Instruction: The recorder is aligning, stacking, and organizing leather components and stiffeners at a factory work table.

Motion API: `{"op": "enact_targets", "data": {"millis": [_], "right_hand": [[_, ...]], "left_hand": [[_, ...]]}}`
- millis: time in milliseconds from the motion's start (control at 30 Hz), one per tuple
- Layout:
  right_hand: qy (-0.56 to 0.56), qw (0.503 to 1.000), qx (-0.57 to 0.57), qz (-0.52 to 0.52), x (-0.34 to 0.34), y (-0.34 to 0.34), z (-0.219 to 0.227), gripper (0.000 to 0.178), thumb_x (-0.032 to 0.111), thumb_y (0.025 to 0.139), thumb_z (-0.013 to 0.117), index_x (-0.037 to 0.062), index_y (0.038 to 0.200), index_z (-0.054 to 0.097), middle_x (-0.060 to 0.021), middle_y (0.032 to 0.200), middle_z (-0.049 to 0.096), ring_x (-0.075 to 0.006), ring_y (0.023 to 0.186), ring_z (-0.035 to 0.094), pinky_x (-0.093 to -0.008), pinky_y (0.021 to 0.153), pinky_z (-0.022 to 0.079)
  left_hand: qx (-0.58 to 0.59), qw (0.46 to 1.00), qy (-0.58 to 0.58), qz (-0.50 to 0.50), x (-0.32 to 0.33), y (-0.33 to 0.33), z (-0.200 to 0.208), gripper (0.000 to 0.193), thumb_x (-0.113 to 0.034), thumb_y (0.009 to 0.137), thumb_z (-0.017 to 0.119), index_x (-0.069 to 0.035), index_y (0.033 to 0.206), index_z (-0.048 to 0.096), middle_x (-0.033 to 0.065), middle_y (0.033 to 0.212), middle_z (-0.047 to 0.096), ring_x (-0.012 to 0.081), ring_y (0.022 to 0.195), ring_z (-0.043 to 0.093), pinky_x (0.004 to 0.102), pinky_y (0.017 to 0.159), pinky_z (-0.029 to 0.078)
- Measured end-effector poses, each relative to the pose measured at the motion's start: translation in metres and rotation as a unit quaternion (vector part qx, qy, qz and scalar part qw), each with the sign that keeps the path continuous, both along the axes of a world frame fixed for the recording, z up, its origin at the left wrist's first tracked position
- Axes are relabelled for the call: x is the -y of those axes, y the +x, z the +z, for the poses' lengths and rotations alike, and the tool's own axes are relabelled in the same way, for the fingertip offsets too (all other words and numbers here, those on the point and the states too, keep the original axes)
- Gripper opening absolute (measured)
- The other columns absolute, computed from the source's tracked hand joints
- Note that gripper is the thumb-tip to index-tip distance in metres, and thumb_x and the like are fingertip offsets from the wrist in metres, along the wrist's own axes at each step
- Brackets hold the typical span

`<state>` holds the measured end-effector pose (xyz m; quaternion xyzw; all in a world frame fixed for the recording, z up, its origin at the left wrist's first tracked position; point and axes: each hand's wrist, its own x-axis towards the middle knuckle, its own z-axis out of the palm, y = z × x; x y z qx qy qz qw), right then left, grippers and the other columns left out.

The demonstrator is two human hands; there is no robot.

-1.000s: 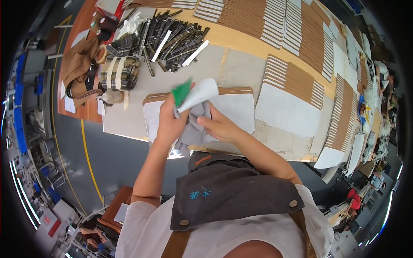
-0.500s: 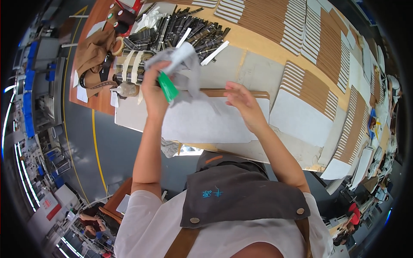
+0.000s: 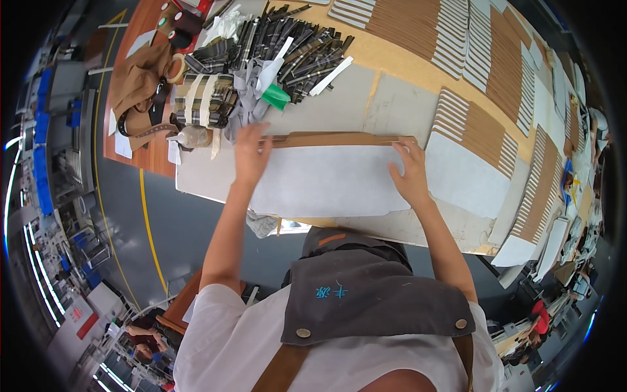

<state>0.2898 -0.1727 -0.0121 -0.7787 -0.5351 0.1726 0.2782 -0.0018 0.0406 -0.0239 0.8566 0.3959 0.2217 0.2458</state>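
In front of me lies a white panel (image 3: 326, 183) atop a pile of similar sheets, with layered brown edges (image 3: 353, 139) along its far side. My left hand (image 3: 251, 157) is at the pile's far left corner, fingers apart and slightly blurred. At the far right corner, my right hand (image 3: 411, 173) rests with fingers spread against the edge. Neither hand holds anything. Just beyond my left hand lies a crumpled grey cloth (image 3: 245, 98), with a green piece (image 3: 275, 97) and a white strip (image 3: 269, 75) beside it.
Dark strips (image 3: 307, 55) are heaped at the back. Plaid fabric bundles (image 3: 204, 98), a brown cloth (image 3: 140, 78) and thread cones (image 3: 186, 25) sit at the left. Fanned rows of brown and white panels (image 3: 473, 153) cover the right side. A grey rag (image 3: 261, 225) hangs at the front edge.
My left hand has let go of the grey cloth and the green piece, which now lie by the dark strips. It moved down to the pile; my right hand moved right to its corner.
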Motion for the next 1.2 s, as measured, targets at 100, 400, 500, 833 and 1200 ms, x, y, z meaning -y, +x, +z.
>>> {"op": "enact_targets", "data": {"millis": [100, 400, 500, 833, 1200], "right_hand": [[-0.016, 0.997, 0.067, 0.036, -0.005, -0.011, -0.015, 0.042, 0.012, 0.074, 0.065, 0.0041, 0.114, 0.054, -0.0123, 0.124, 0.045, -0.0343, 0.117, 0.037, -0.0445, 0.097, 0.032], [-0.069, 0.988, 0.122, 0.065, -0.016, -0.018, -0.021, 0.047, 0.016, 0.072, 0.067, 0.0052, 0.115, 0.053, -0.0096, 0.120, 0.044, -0.0285, 0.112, 0.038, -0.0442, 0.091, 0.029], [-0.058, 0.987, 0.134, 0.062, -0.020, -0.016, -0.021, 0.044, 0.014, 0.072, 0.067, 0.0059, 0.113, 0.055, -0.0079, 0.112, 0.047, -0.0270, 0.107, 0.040, -0.0436, 0.089, 0.030], [-0.031, 0.992, 0.093, 0.073, -0.027, -0.011, -0.026, 0.033, 0.008, 0.070, 0.065, 0.0076, 0.101, 0.056, -0.0075, 0.106, 0.049, -0.0274, 0.104, 0.043, -0.0420, 0.092, 0.031], [0.022, 0.991, -0.006, 0.129, -0.038, 0.005, -0.035, 0.014, 0.005, 0.071, 0.063, 0.0091, 0.085, 0.059, -0.0012, 0.085, 0.059, -0.0221, 0.092, 0.050, -0.0367, 0.083, 0.035]], "left_hand": [[-0.028, 0.999, -0.020, -0.036, 0.035, 0.008, -0.013, 0.035, -0.010, 0.071, 0.067, -0.005, 0.104, 0.059, 0.0107, 0.109, 0.053, 0.0303, 0.102, 0.046, 0.0424, 0.086, 0.036], [-0.116, 0.992, 0.010, -0.053, 0.038, 0.015, -0.015, 0.042, -0.017, 0.065, 0.074, -0.010, 0.104, 0.060, 0.0073, 0.100, 0.051, 0.0282, 0.099, 0.045, 0.0411, 0.084, 0.034], [-0.108, 0.991, 0.014, -0.074, 0.032, 0.017, -0.015, 0.039, -0.016, 0.064, 0.073, -0.011, 0.101, 0.061, 0.0065, 0.099, 0.050, 0.0278, 0.098, 0.045, 0.0413, 0.085, 0.033], [-0.074, 0.992, 0.003, -0.100, 0.047, 0.049, -0.021, 0.045, -0.017, 0.065, 0.074, -0.009, 0.106, 0.059, 0.0056, 0.104, 0.051, 0.0276, 0.103, 0.044, 0.0399, 0.087, 0.032], [-0.134, 0.977, -0.094, -0.135, 0.036, 0.060, -0.007, 0.030, -0.014, 0.065, 0.074, -0.011, 0.091, 0.060, 0.0026, 0.092, 0.055, 0.0224, 0.094, 0.049, 0.0378, 0.084, 0.032]]}}
